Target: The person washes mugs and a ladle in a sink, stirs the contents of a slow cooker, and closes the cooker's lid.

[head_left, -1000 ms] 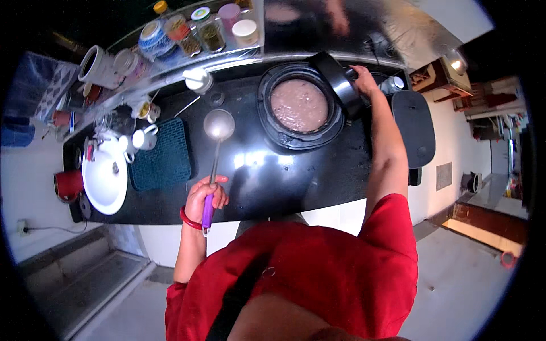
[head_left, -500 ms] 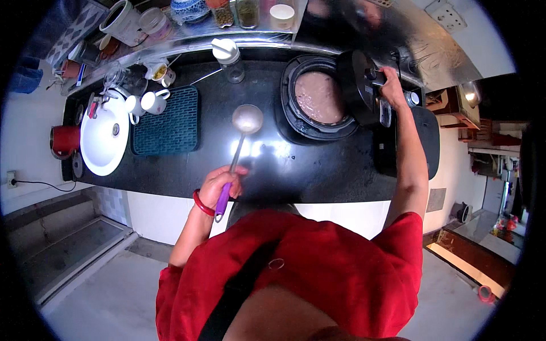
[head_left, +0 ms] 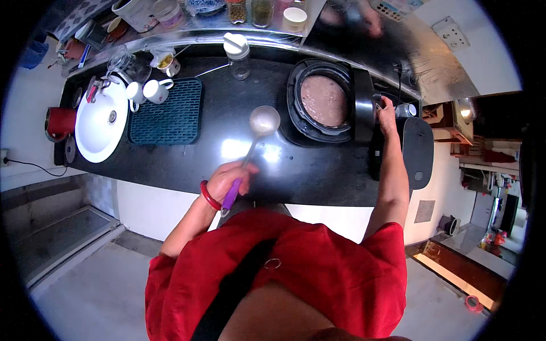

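My left hand [head_left: 232,181], with a red bangle at its wrist, is closed around the purple handle of a metal ladle [head_left: 265,120]. The ladle's round bowl points away from me, over the dark counter. Right of it stands a black electric cooker [head_left: 294,116], its inside filled with thick pinkish-brown porridge [head_left: 323,101]. The hinged cooker lid [head_left: 363,105] stands raised on the cooker's right side. My right hand [head_left: 387,115] grips the lid's outer side near its handle; the fingertips are partly hidden there.
A ribbed dark-green mat [head_left: 165,116] and white mugs [head_left: 155,91] lie left, beside a white sink [head_left: 102,128]. Behind the ladle stands a white-topped clear jar [head_left: 238,54]. A black appliance [head_left: 417,153] sits near my right forearm. Jars line the back shelf [head_left: 250,40].
The lid has swung further open to the right, now standing nearly upright, with my right hand lower on it. The view has shifted slightly; the ladle stays in my left hand.
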{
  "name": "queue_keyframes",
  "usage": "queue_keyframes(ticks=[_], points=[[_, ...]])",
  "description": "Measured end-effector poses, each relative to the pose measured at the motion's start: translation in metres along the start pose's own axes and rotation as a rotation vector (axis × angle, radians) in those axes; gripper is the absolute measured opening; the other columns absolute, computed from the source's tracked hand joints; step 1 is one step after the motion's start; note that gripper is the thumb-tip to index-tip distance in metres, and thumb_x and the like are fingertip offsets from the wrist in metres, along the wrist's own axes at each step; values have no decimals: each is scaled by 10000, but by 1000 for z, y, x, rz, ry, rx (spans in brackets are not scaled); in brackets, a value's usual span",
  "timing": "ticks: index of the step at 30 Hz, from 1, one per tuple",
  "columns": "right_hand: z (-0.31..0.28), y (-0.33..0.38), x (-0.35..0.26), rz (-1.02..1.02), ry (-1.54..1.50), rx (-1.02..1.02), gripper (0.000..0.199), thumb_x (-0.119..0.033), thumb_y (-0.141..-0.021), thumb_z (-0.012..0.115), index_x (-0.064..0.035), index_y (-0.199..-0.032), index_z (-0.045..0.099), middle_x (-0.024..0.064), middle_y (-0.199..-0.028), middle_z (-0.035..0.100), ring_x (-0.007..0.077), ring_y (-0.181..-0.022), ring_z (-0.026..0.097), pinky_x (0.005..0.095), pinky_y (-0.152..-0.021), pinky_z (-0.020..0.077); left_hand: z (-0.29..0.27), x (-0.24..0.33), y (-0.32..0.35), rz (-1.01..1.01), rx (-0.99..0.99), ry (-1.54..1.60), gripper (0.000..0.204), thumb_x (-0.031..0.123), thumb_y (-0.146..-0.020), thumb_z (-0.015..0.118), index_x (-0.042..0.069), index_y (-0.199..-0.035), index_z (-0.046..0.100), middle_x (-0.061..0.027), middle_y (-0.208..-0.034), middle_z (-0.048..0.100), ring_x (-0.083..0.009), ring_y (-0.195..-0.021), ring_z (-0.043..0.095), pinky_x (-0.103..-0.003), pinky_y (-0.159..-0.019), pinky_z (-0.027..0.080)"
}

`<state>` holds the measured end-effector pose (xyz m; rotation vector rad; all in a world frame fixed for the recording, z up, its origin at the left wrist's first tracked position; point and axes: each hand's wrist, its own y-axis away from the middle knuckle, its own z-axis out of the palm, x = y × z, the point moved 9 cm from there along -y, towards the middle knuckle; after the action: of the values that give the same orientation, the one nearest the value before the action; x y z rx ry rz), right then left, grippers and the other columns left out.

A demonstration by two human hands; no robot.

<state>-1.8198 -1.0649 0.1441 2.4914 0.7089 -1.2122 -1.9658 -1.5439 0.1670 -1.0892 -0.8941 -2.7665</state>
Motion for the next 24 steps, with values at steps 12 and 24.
queue_keyframes(ticks=[12, 24], points=[[-13, -1, 7, -231, 469, 6, 422, 7, -675, 548, 3, -1091, 476, 156, -971, 554, 241, -915, 524, 295, -800, 399, -3, -1, -7, -6, 7, -34, 194, 92, -762, 445, -33, -865, 551, -72, -533, 493, -145, -452, 470, -237, -441, 374], [145, 167, -239, -982, 782, -263, 218, -129, -648, 598, -110, -863, 560, 83, -818, 523, 240, -791, 511, 354, -689, 375, -18, -9, -12, 8, -3, -15, 229, 113, -769, 425, -24, -910, 542, -62, -507, 482, -137, -430, 459, -244, -455, 383]])
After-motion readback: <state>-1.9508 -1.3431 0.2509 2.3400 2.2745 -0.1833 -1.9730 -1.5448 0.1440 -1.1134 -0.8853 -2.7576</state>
